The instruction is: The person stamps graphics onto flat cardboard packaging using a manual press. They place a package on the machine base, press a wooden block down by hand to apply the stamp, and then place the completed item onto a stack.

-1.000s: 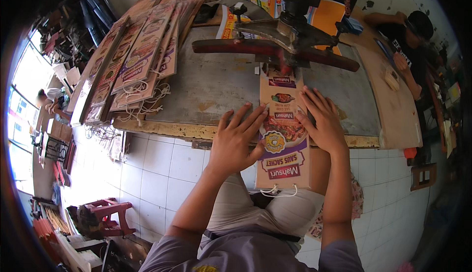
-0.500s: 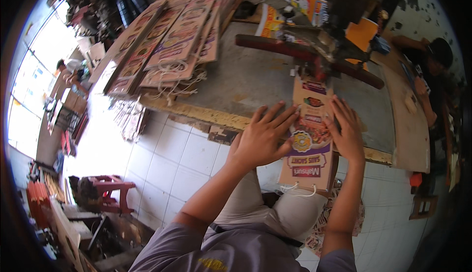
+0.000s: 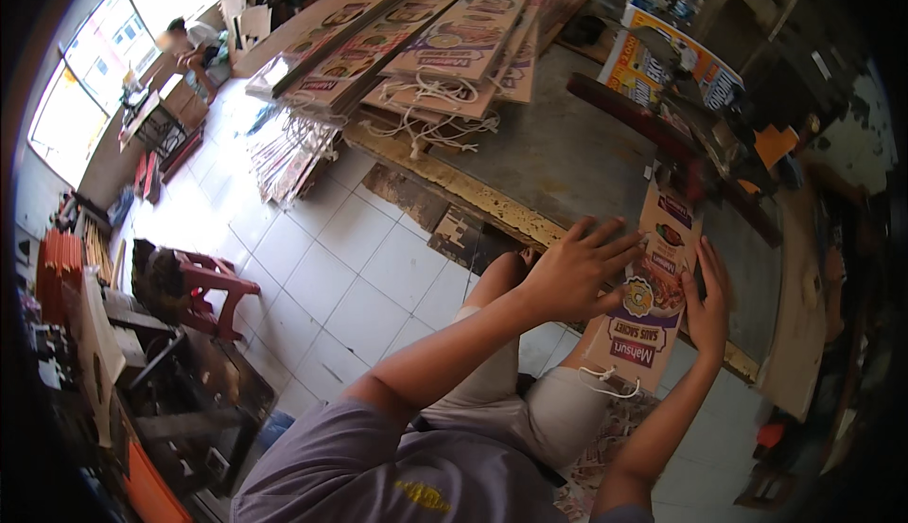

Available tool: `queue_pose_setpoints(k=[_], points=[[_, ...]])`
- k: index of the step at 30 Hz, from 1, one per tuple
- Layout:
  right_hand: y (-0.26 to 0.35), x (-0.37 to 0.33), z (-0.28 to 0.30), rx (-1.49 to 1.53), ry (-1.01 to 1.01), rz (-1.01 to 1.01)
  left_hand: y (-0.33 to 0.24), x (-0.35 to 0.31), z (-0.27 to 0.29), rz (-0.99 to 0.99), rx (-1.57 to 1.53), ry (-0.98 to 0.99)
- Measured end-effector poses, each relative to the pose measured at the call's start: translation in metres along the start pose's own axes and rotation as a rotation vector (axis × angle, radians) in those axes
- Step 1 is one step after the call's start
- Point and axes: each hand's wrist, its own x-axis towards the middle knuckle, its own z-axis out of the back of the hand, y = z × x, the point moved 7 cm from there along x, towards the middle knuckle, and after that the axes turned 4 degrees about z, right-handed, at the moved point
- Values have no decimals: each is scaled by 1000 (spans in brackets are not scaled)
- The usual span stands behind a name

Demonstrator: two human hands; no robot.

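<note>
A long printed cardboard strip (image 3: 655, 298), tan with food pictures and a purple band, lies along the near edge of the grey worktable (image 3: 549, 159). Its near end sticks out over my lap and carries a white string loop (image 3: 610, 383). The far end reaches to a dark hand press with a long red-brown handle bar (image 3: 629, 118). My left hand (image 3: 582, 272) is spread open, fingertips at the strip's left edge. Along the right edge rests my right hand (image 3: 708, 301), its fingers stretched out. Neither hand is closed around the strip.
Stacks of similar printed strips (image 3: 459, 36) with white strings lie at the table's far left. More strips (image 3: 288, 156) hang or stand below them. A red plastic stool (image 3: 213, 287) stands on the tiled floor to the left. A person (image 3: 189, 50) sits near the window.
The view has swung left, so table, strip and hands appear farther right. My left fingers have spread a little. The strip still reaches to the press.
</note>
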Motion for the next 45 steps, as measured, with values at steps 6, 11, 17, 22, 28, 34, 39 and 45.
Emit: queue_pose_setpoints(k=[6, 11, 17, 22, 28, 34, 39, 45], points=[[-13, 1, -3, 41, 33, 6, 3, -1, -7, -56, -28, -126], [-16, 1, -7, 30, 72, 19, 7, -5, -14, -44, -93, -219], [-11, 4, -4, 64, 60, -60, 7, -4, -22, -47, -158, -233], [-13, 4, -6, 77, 31, -57, 9, -3, -30, -39, -187, -244], [-7, 3, -3, 99, 17, -61, 7, -2, -34, -23, -184, -254], [-5, 2, -4, 97, 27, -70, 7, -2, -35, -25, -182, -227], [-21, 0, -4, 94, 15, -62, 7, -2, -35, -26, -151, -199], [-19, 1, -5, 80, 0, -22, 8, -2, -29, -34, -142, -183]])
